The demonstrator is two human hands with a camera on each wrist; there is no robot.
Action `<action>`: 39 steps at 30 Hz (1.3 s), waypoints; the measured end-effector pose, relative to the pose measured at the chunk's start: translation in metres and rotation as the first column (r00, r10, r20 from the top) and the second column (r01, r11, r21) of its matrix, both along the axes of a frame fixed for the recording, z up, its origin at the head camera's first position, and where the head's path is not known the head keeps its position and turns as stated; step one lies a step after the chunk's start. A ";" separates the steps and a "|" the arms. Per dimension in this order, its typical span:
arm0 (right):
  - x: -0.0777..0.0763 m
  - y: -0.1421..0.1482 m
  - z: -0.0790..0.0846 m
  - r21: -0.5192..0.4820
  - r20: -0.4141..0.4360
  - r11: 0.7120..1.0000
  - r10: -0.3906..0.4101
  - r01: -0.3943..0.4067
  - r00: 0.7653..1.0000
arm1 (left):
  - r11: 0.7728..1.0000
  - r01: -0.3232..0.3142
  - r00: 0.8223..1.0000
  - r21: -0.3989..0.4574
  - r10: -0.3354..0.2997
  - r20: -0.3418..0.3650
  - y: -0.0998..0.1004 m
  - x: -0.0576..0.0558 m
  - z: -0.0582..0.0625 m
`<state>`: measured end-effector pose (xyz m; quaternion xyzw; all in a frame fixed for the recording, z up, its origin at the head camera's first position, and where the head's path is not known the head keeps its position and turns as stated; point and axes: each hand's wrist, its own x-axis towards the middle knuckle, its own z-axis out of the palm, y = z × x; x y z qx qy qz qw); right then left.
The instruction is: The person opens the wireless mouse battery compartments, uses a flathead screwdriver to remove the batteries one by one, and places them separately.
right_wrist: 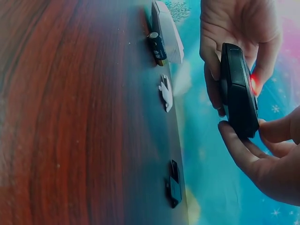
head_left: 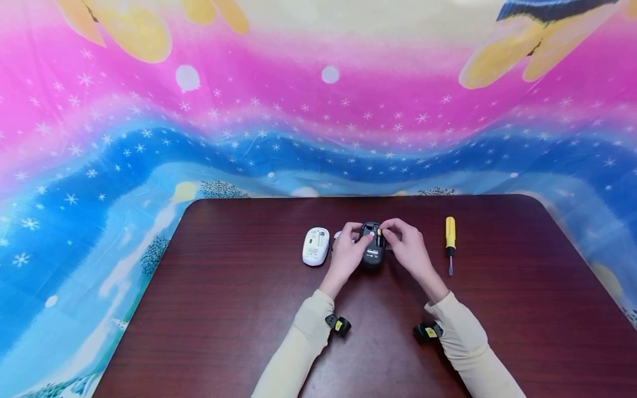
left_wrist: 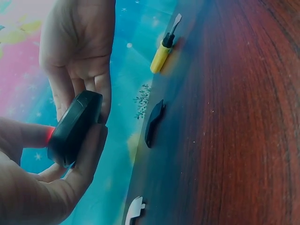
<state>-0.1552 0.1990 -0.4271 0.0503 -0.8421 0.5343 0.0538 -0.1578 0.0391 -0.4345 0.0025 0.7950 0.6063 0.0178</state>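
My left hand grips a black computer mouse from its left side, underside facing up, above the table. A red glow from the mouse lights the left thumb. At the mouse's far right edge is my right hand, its thumb and fingertips pinching there beside a small battery in the open compartment. The right wrist view shows the mouse edge-on between both hands. Below it on the table lies a black cover piece.
A white mouse lies underside up left of the hands. Near it are a dark battery and a white cover piece. To the right lies a yellow-handled screwdriver. A patterned cloth hangs behind the table.
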 end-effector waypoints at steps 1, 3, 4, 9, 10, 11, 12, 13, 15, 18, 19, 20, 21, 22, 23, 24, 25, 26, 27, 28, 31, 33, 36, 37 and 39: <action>0.000 0.000 0.000 0.000 0.004 1.000 -0.012 0.012 1.000 | 1.000 0.000 1.000 -0.011 0.000 0.000 0.000 0.000 0.000; 0.000 -0.001 0.000 0.005 0.014 0.999 -0.032 0.031 0.999 | 1.000 0.001 1.000 -0.024 -0.001 -0.006 0.001 0.001 0.000; 0.000 -0.001 0.000 0.007 0.019 0.999 -0.040 0.040 0.999 | 1.000 0.003 1.000 -0.024 -0.003 -0.009 0.001 0.002 0.001; -0.001 -0.002 0.002 -0.012 0.051 0.998 -0.062 0.063 0.997 | 0.999 0.003 1.000 -0.032 -0.003 -0.018 0.002 0.002 0.001; -0.001 -0.002 0.003 -0.020 0.055 0.998 -0.060 0.061 0.997 | 0.999 -0.001 1.000 -0.038 0.001 -0.017 0.002 0.002 0.001; -0.001 -0.003 0.003 -0.033 0.055 0.998 -0.056 0.058 0.997 | 0.999 -0.005 1.000 -0.041 0.004 -0.016 0.001 0.002 0.001; 0.000 -0.003 0.003 -0.048 0.051 0.997 -0.052 0.054 0.997 | 0.999 -0.008 1.000 -0.043 0.008 -0.014 0.001 0.002 0.001; 0.000 -0.004 0.003 -0.062 0.048 0.997 -0.047 0.050 0.998 | 0.999 -0.012 1.000 -0.044 0.011 -0.010 0.000 0.002 0.002; 0.000 -0.004 0.003 -0.095 0.040 0.995 -0.032 0.036 0.999 | 0.999 -0.016 1.000 -0.039 0.016 -0.007 0.000 0.001 0.002; 0.001 -0.003 0.002 -0.113 0.034 0.993 -0.014 0.018 0.999 | 1.000 -0.019 1.000 -0.014 0.019 0.003 -0.001 0.000 0.004; 0.002 -0.003 0.002 -0.100 0.033 0.995 -0.015 0.018 0.999 | 1.000 -0.019 1.000 -0.005 0.019 0.005 -0.001 0.000 0.004; 0.002 -0.003 0.002 -0.083 0.030 0.996 -0.014 0.017 0.999 | 1.000 -0.020 1.000 0.009 0.020 0.006 -0.001 -0.001 0.004; 0.002 -0.003 0.001 -0.056 0.025 0.998 -0.016 0.017 1.000 | 0.999 -0.021 1.000 0.026 0.021 0.009 -0.001 -0.001 0.004; 0.003 -0.003 0.002 -0.033 0.018 0.999 -0.017 0.018 1.000 | 0.999 -0.023 1.000 0.040 0.023 0.013 -0.001 -0.002 0.003; 0.003 -0.003 0.002 -0.008 0.008 1.000 -0.022 0.022 1.000 | 0.998 -0.025 1.000 0.053 0.024 0.015 -0.001 -0.002 0.003; 0.003 -0.003 0.002 0.007 -0.002 1.000 -0.029 0.029 1.000 | 0.998 -0.026 1.000 0.065 0.025 0.016 0.000 -0.002 0.002; 0.003 -0.003 0.003 0.016 -0.010 0.999 -0.037 0.037 0.999 | 0.997 -0.027 1.000 0.071 0.026 0.016 0.000 -0.003 0.001; 0.003 -0.003 0.003 0.020 -0.020 0.999 -0.042 0.042 0.999 | 0.997 -0.029 0.999 0.076 0.027 0.019 0.000 -0.003 0.001; 0.003 -0.003 0.003 0.023 -0.031 0.999 -0.047 0.048 0.998 | 0.997 -0.029 0.999 0.078 0.027 0.020 0.000 -0.003 0.000; 0.003 -0.003 0.003 0.022 -0.041 0.998 -0.053 0.054 0.998 | 0.997 -0.029 0.999 0.076 0.027 0.024 0.000 -0.003 0.000; 0.003 -0.003 0.003 0.026 -0.066 0.997 -0.072 0.074 0.995 | 0.998 -0.028 0.999 0.063 0.026 0.035 0.000 -0.002 0.000; 0.003 -0.002 0.002 0.027 -0.076 0.996 -0.081 0.083 0.994 | 0.998 -0.027 0.999 0.049 0.024 0.045 0.000 -0.002 0.001; 0.004 -0.002 0.001 0.017 -0.081 0.995 -0.093 0.095 0.992 | 0.999 -0.024 0.999 0.026 0.022 0.048 0.001 -0.002 0.001; 0.003 -0.002 0.001 0.007 -0.080 0.995 -0.095 0.096 0.992 | 1.000 -0.023 0.999 0.020 0.022 0.045 0.001 -0.001 0.001; 0.003 -0.001 0.001 -0.008 -0.083 0.996 -0.095 0.094 0.992 | 1.000 -0.020 0.999 0.018 0.019 0.043 0.001 -0.001 0.001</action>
